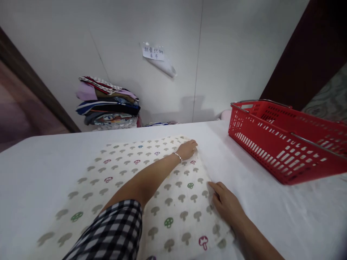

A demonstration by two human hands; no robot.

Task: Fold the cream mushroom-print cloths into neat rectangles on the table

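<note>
A cream cloth (159, 173) printed with grey, green, red and blue mushrooms is spread over the white table, its right part looking doubled over. My left hand (187, 149), with a bracelet at the wrist, reaches across to the far right corner and has its fingers closed on the cloth there. Partway down the right edge rests my right hand (226, 202). Its index finger points onto the cloth and the thumb is apart from it. My left forearm and checked sleeve hide part of the cloth's middle.
A red plastic basket (271, 144) with metal handles stands on the white table (217, 151) at the right. Beyond the table's back edge rises a stack of folded fabrics (108, 103). A paper label (153, 53) is taped to the wall behind.
</note>
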